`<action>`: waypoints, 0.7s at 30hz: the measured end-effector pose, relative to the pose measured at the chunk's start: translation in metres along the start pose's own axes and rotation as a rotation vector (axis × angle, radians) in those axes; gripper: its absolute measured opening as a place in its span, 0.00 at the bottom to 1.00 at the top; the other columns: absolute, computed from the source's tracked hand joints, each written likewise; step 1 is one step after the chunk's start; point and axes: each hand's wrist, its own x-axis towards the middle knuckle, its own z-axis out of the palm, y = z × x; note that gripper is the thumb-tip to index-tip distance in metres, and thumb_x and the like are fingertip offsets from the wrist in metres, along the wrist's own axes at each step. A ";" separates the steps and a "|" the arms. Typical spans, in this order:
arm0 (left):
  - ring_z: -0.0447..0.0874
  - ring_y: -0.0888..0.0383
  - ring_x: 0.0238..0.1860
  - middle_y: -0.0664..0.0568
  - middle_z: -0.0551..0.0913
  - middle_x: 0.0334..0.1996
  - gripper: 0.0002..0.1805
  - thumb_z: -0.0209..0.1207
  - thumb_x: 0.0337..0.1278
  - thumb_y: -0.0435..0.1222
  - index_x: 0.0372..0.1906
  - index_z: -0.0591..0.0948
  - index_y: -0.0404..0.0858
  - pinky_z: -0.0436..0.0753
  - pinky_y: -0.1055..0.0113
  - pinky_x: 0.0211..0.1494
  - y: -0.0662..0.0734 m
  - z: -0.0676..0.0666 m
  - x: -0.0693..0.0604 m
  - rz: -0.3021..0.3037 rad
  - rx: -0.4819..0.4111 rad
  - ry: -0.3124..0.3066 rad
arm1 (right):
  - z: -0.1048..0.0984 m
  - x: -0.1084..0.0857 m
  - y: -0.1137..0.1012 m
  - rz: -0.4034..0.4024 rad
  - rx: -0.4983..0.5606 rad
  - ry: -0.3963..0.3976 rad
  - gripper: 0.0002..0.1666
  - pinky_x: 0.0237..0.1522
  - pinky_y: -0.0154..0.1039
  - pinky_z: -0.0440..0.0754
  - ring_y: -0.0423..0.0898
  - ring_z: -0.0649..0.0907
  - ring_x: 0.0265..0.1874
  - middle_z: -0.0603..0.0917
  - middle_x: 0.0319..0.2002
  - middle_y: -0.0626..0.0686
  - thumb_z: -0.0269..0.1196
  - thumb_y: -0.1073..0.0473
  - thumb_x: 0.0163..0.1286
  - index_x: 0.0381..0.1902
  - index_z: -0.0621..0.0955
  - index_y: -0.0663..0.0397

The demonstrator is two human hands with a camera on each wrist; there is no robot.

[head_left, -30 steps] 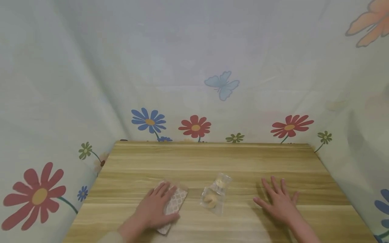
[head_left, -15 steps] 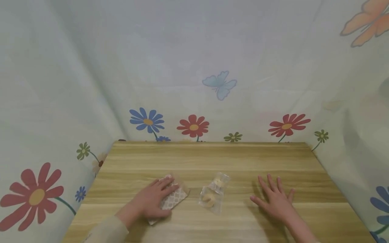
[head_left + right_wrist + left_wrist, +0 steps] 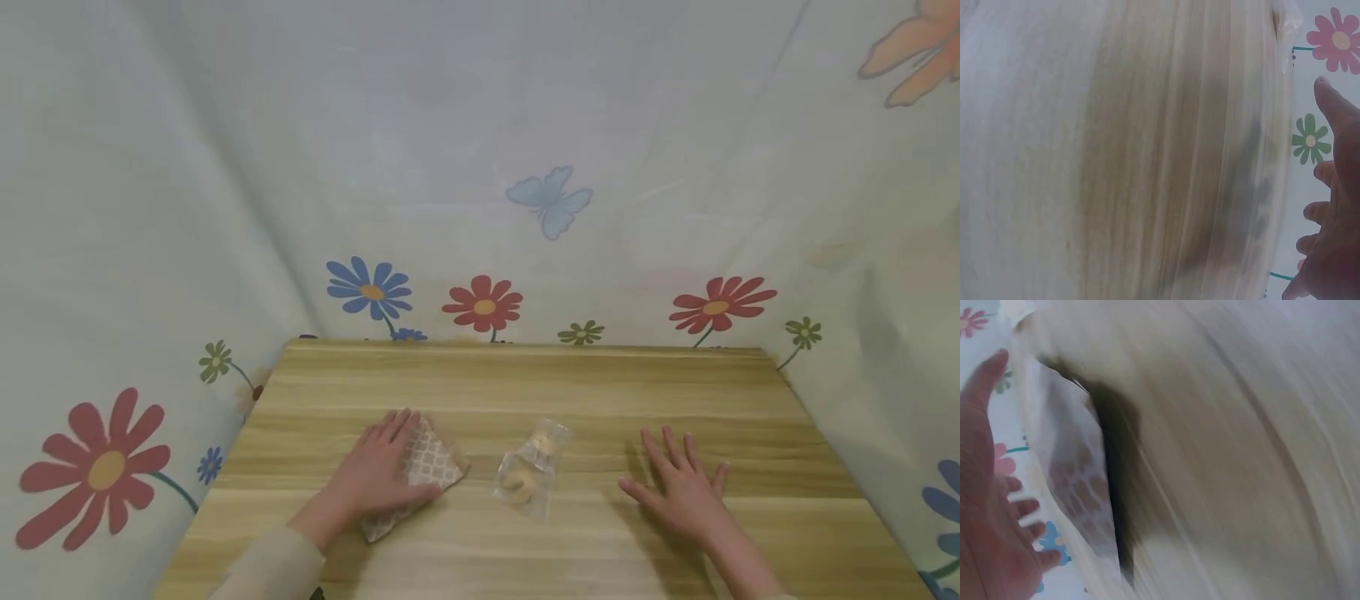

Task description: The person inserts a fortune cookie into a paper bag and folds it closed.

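Note:
My left hand [image 3: 371, 475], fingers straight, lies over the left part of a flat paper-like packet [image 3: 429, 457] with a pale lattice print and a plain brownish edge. In the left wrist view the packet [image 3: 1079, 469] shows beside the palm, its near edge lifted a little above the wood; whether the fingers touch it I cannot tell. Right of the packet are two clear plastic wrappers, overlapping, each with a tan cookie: a folded one resembling a fortune cookie [image 3: 519, 485] in front, another cookie [image 3: 544, 443] behind. My right hand [image 3: 686, 496] hovers farther right, fingers spread, holding nothing.
A wood-grain table [image 3: 600, 383] carries everything. White curtains printed with flowers and butterflies [image 3: 551, 200] hang behind it and on both sides. Bare wood lies between the wrappers and my right hand.
The packet has turned clockwise under my left hand, its near end swinging left, and the left hand has shifted slightly forward. The wrapped cookies and right hand stay nearly in place.

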 end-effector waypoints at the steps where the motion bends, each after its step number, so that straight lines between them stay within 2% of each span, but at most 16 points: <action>1: 0.51 0.33 0.84 0.34 0.57 0.83 0.71 0.62 0.50 0.78 0.85 0.56 0.32 0.55 0.36 0.83 0.002 0.000 0.001 -0.028 -0.016 0.006 | 0.000 0.000 0.000 0.001 -0.001 -0.003 0.57 0.62 0.91 0.28 0.79 0.45 0.80 0.50 0.83 0.72 0.64 0.27 0.72 0.85 0.61 0.53; 4: 0.48 0.33 0.84 0.33 0.55 0.84 0.74 0.63 0.46 0.80 0.85 0.55 0.31 0.51 0.36 0.83 0.007 0.001 0.004 -0.091 -0.035 0.007 | -0.001 0.001 -0.002 0.000 -0.005 -0.006 0.57 0.62 0.91 0.29 0.79 0.46 0.80 0.50 0.83 0.72 0.63 0.27 0.72 0.85 0.62 0.53; 11: 0.46 0.33 0.85 0.33 0.55 0.84 0.80 0.65 0.36 0.83 0.85 0.55 0.30 0.49 0.34 0.83 0.011 0.006 0.008 -0.181 -0.044 -0.015 | -0.001 0.004 -0.004 -0.007 0.001 -0.003 0.57 0.63 0.92 0.32 0.79 0.48 0.80 0.51 0.83 0.72 0.65 0.27 0.71 0.84 0.63 0.53; 16: 0.47 0.33 0.84 0.31 0.56 0.83 0.84 0.69 0.30 0.82 0.84 0.55 0.28 0.50 0.36 0.84 0.010 0.011 0.005 -0.202 -0.073 -0.011 | 0.000 0.005 -0.005 -0.021 0.001 -0.006 0.57 0.63 0.92 0.33 0.79 0.49 0.80 0.51 0.83 0.72 0.66 0.27 0.70 0.84 0.63 0.54; 21: 0.49 0.32 0.84 0.29 0.56 0.82 0.84 0.72 0.29 0.80 0.83 0.54 0.26 0.53 0.40 0.84 0.010 0.014 0.003 -0.198 -0.069 -0.017 | 0.001 0.004 -0.005 -0.028 0.011 -0.016 0.57 0.62 0.92 0.34 0.79 0.49 0.80 0.51 0.83 0.73 0.65 0.27 0.70 0.84 0.63 0.54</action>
